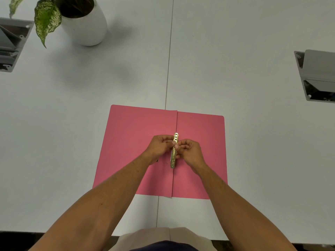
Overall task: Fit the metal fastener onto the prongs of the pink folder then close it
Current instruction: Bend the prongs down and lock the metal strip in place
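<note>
Pink card lies open and flat near the front edge of the white surface: this is the pink folder, with both covers spread to the sides of its middle crease. Over that crease the person holds the gold metal fastener, lengthwise along the fold. The left hand and the right hand meet on it from the two sides, and the fingers are pinched together on the strip. I cannot see the prongs, because the hands hide them, so I cannot tell if the strip is already on them. I judge the fitting is in progress. Closing the folder is not yet done. A potted plant stands at the far left corner.
</note>
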